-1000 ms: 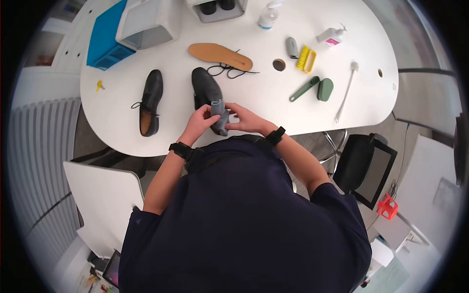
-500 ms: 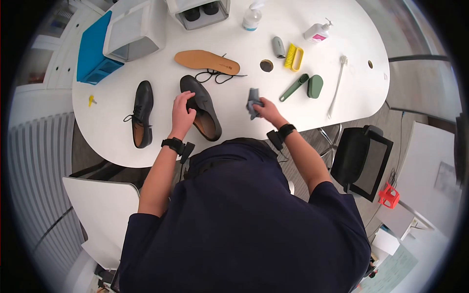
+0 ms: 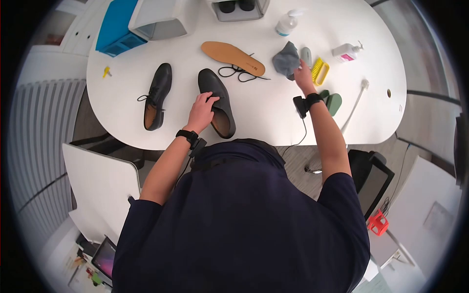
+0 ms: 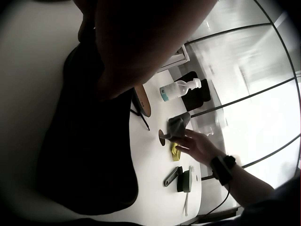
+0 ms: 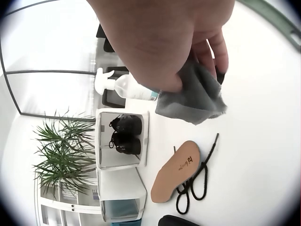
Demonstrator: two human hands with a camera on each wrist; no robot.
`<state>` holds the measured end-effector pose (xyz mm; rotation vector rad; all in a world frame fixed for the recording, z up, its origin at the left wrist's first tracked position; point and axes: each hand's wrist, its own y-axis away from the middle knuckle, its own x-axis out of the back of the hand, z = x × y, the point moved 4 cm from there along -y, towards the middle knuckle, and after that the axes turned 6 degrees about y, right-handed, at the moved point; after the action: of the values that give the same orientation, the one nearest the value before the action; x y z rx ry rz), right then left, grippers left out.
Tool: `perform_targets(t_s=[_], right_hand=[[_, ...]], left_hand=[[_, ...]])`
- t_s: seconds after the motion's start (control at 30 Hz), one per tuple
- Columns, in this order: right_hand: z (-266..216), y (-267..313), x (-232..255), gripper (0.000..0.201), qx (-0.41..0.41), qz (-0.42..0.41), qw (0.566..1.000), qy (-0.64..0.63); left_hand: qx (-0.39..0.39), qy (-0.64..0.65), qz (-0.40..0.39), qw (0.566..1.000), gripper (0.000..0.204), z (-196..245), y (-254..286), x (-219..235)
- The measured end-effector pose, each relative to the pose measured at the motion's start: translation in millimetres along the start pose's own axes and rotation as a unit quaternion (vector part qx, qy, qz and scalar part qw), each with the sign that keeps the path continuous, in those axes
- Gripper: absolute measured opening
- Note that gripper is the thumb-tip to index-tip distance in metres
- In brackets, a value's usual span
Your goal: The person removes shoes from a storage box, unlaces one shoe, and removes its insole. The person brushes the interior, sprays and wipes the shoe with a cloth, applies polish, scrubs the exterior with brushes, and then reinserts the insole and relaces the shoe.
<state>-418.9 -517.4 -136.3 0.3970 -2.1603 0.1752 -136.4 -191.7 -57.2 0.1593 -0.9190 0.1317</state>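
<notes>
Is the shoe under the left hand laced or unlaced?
Unlaced: the shoe under the left hand shows no lace, and a loose black lace lies beside the insole.

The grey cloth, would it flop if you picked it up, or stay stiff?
Probably floppy: the grey cloth droops in soft folds from the right hand pinching it. It likely weighs little, since a few fingertips carry it. It probably would not slide or roll, being soft fabric, but would bunch up if pushed across the table.
</notes>
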Motion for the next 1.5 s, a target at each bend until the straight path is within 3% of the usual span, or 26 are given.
perform_targets(t_s=[0.07,0.1,0.2,0.27,0.37,0.43,0.57,0.67,0.73,0.8,0.87,0.93,1.0,1.13,1.23,1.27,1.37,1.5], right_hand=[[0.0,-15.0,4.2,0.051,0.076,0.058,0.991,0.091],[0.3,-25.9,7.0,0.047,0.063,0.056,0.994,0.064],[22.5,-60.0,7.7,0.050,0.104,0.085,0.981,0.136],[16.4,-68.2,16.9,0.048,0.044,0.049,0.975,0.213],[40.2,-89.7,7.7,0.049,0.025,0.018,0.968,0.250],[67.7,-104.4,-13.6,0.048,0.010,-0.113,0.960,0.257],[64.2,-85.3,-21.4,0.046,0.001,-0.100,0.956,0.276],[50.6,-69.4,-13.7,0.042,-0.005,-0.045,0.957,0.286],[29.8,-56.9,6.4,0.044,0.010,0.120,0.971,0.205],[27.4,-44.7,7.7,0.049,0.019,0.156,0.974,0.160],[35.0,-23.8,-2.3,0.047,-0.037,0.175,0.984,-0.009],[34.2,18.5,-32.3,0.047,-0.064,0.084,0.980,-0.169],[-29.2,84.6,-33.3,0.054,-0.136,-0.039,0.953,-0.270],[-77.1,150.3,-76.8,0.062,-0.094,-0.145,0.938,-0.299],[-115.5,161.2,-96.3,0.052,-0.155,-0.237,0.824,-0.492],[-130.7,160.4,-96.3,0.052,-0.154,-0.232,0.823,-0.495],[-165.1,152.7,-91.6,0.053,-0.084,-0.156,0.926,-0.332],[-183.1,155.0,-94.0,0.057,-0.025,-0.127,0.957,-0.259]], left_hand=[[0.009,0.041,-0.016,0.999,0.050,-3.1,4.0,2.9],[0.019,0.039,-0.014,0.999,0.050,-5.2,8.2,3.9],[0.019,0.068,-0.052,0.996,0.050,-7.3,20.7,2.6],[0.016,0.088,-0.028,0.996,0.052,-6.5,28.8,2.2],[0.037,0.096,-0.029,0.994,0.056,-8.9,34.7,0.9],[0.042,0.100,-0.041,0.993,0.059,-10.3,36.7,-1.8],[0.043,0.106,-0.043,0.992,0.058,-10.9,33.4,-4.2],[0.048,0.110,-0.044,0.992,0.055,-9.2,33.7,-5.2],[0.055,0.111,-0.044,0.991,0.052,-8.6,33.2,-3.4],[0.051,0.112,-0.039,0.992,0.050,-9.9,33.9,-4.5],[0.044,0.116,-0.034,0.992,0.048,-11.5,32.8,-7.3],[0.040,0.114,-0.022,0.992,0.046,-14.3,31.9,-11.2],[0.036,0.116,-0.018,0.992,0.044,-11.4,29.1,-14.8],[0.024,0.119,-0.025,0.992,0.040,-2.7,23.7,-16.8],[0.007,0.131,-0.051,0.990,0.040,0.6,24.3,-22.0],[0.003,0.128,-0.052,0.990,0.040,1.4,24.0,-22.5],[0.014,0.151,-0.075,0.986,0.042,3.6,24.0,-23.6],[0.017,0.120,-0.075,0.990,0.043,3.0,25.3,-24.1]])
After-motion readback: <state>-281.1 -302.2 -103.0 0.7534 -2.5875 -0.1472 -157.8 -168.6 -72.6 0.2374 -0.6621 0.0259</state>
